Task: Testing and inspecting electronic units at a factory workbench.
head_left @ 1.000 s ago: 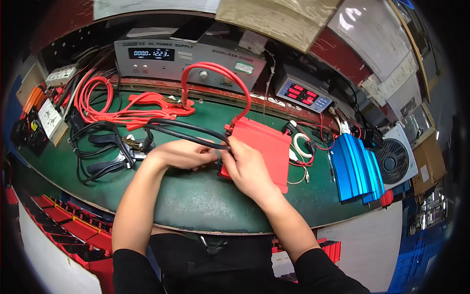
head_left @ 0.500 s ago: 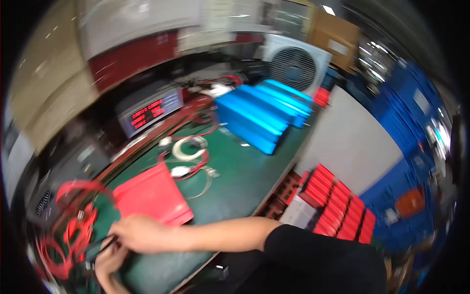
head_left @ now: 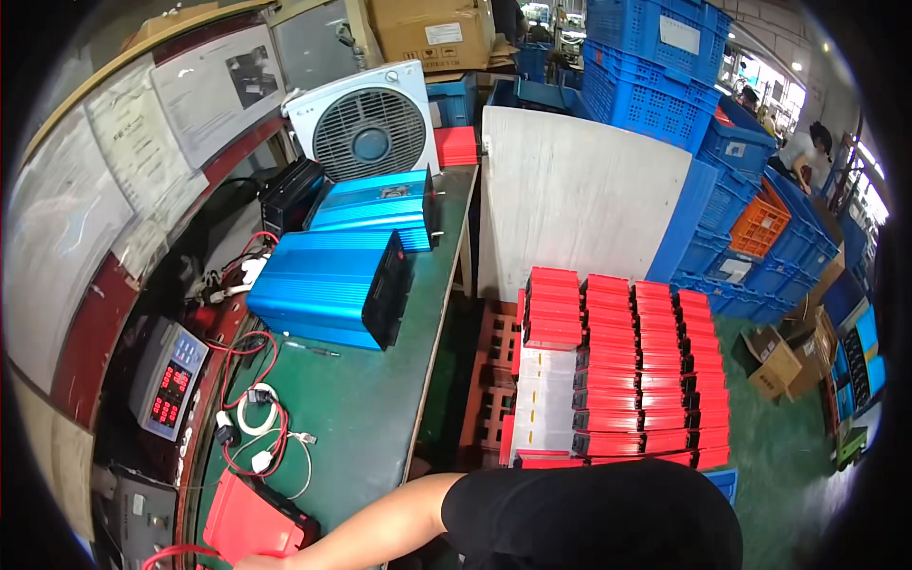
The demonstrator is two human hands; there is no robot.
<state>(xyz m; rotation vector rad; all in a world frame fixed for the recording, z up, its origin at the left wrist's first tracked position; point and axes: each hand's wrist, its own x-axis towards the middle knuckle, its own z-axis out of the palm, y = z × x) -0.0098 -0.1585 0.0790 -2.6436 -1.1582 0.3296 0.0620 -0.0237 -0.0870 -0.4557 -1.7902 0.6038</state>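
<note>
My right forearm reaches from a black sleeve toward the lower left, where my right hand (head_left: 262, 562) is mostly cut off by the lower edge. Its fingers do not show, so I cannot tell what they hold. The hand is at the near side of a red metal-cased box (head_left: 245, 518) with a black end, which lies on the green bench top (head_left: 366, 427). Close by, a thick red cable (head_left: 180, 551) comes in from the lower edge. My left hand is out of view.
Two blue finned metal boxes (head_left: 328, 285) stand farther along the bench before a box fan (head_left: 370, 133). Left are a meter with red digits (head_left: 169, 385) and coiled cables (head_left: 256, 413). Right of the bench, rows of red boxes (head_left: 608, 380) sit near a pale panel (head_left: 579, 199) and blue crates (head_left: 655, 76).
My view has swung to the right, so the bench things sit farther left and lower. Both hands showed together at a dark cable or lead earlier; now only part of the right remains.
</note>
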